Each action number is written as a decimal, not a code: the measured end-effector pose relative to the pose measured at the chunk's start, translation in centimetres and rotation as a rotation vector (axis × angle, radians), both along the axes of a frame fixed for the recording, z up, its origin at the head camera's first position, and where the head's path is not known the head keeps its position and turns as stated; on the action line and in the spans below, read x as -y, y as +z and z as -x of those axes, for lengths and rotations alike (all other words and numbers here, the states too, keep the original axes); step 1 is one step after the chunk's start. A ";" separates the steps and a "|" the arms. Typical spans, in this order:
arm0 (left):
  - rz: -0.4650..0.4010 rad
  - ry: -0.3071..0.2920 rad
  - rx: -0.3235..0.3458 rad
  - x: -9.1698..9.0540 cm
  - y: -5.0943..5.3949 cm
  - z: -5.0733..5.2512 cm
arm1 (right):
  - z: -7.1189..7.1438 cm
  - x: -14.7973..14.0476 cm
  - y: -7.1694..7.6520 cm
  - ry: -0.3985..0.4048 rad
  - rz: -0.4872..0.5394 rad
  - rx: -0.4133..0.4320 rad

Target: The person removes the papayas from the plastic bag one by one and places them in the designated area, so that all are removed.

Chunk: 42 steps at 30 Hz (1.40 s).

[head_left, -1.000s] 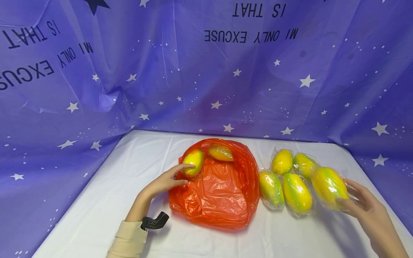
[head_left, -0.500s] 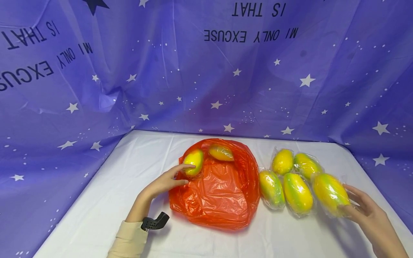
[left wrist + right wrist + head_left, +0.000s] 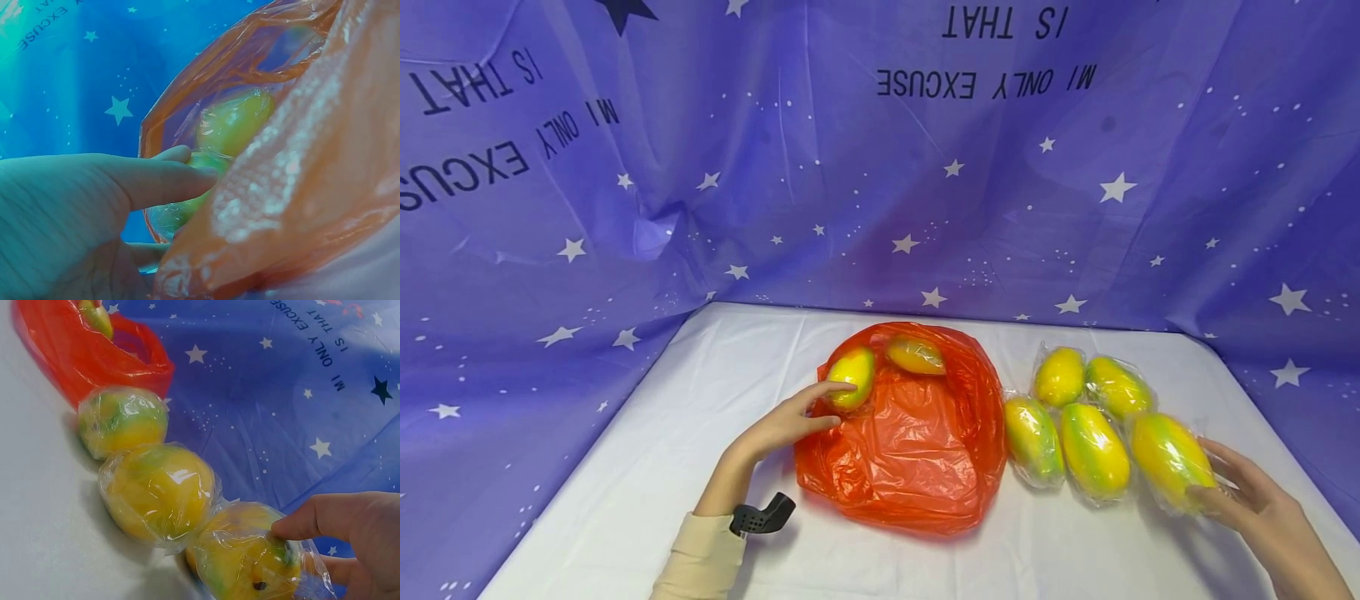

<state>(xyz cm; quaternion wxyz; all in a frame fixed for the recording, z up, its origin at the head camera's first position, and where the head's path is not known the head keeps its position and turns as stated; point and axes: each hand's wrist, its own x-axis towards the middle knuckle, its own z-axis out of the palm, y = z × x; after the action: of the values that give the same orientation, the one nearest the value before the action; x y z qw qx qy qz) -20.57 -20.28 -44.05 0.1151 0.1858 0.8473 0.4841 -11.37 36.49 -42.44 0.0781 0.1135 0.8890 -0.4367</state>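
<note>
- L hand (image 3: 781,425): fingers fairly straight, touching the L wrapped mango (image 3: 853,372) inside the red plastic bag (image 3: 917,483), at its L side; I'd press lightly so the bag mouth doesn't sag.
- Ctr: 2nd bagged mango (image 3: 916,354), far side, in bag.
- R of bag: four loose mangoes (image 3: 1095,450), wrapped, close tog.; I'd avoid nudging them.
- R hand (image 3: 1255,496): thumb + fingers gripping the far-R wrapped mango (image 3: 1172,454); I'd hold the fruit's body, not just slippery film.
- Vs 1 s ago: gripped mango's a bit nearer; L hand, bag approx. same.
</note>
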 end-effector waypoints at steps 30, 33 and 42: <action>-0.016 -0.010 -0.012 -0.2 0.2 -0.2 | 0.7 -1.1 -1.8 0.036 -0.046 0.064; -0.020 -0.009 -0.011 -0.2 0.2 -0.2 | 0.5 -1.1 -2.0 0.049 -0.063 0.041; -0.029 -0.007 -0.010 -0.2 0.4 -0.4 | 0.4 -0.5 -2.1 0.046 -0.016 0.007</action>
<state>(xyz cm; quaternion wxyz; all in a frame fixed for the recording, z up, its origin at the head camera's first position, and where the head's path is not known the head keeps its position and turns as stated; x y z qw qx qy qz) -20.20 -20.10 -43.62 0.1099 0.1926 0.8401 0.4950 -11.77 36.97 -44.52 0.0901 0.0953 0.8945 -0.4274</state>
